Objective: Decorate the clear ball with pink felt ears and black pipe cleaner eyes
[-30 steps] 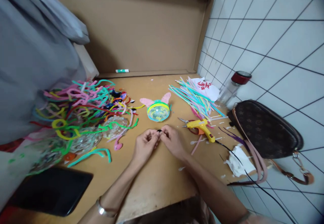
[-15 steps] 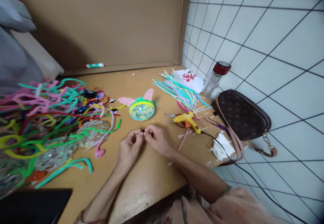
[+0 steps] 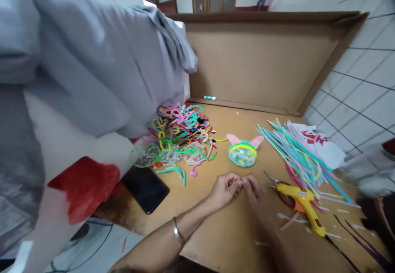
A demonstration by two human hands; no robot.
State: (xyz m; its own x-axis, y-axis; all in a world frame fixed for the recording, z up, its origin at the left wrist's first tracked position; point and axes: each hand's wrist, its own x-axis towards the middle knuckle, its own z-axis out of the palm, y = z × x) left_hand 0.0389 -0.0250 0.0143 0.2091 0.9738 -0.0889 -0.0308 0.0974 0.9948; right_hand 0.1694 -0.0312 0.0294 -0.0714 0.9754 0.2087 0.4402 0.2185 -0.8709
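My left hand (image 3: pixel 226 190) and my right hand (image 3: pixel 253 187) meet over the table, fingertips pinched together. Whatever lies between them is hidden or too small to name now. Just beyond the fingers sits a clear round ornament (image 3: pixel 243 156) with yellow bits inside, a green and yellow band on top and two pink ears (image 3: pixel 256 141). To the right of my right hand lies a yellow glue gun (image 3: pixel 300 197), its cord running toward the near edge. Pliers (image 3: pixel 271 178) lie by its nozzle.
Left of my hands are a tangled heap of colourful pipe cleaners (image 3: pixel 179 129), clear plastic domes (image 3: pixel 195 152) and a black phone (image 3: pixel 147 190). Straight pipe cleaners (image 3: pixel 293 153) lie at the right. A brown cardboard panel (image 3: pixel 259 67) stands behind; grey cloth (image 3: pixel 123 54) hangs at the left.
The view has swung left, bringing in the grey cloth and whole phone. My hands stay pinched together near the ornament; the small black piece seen between the fingertips before is no longer visible.
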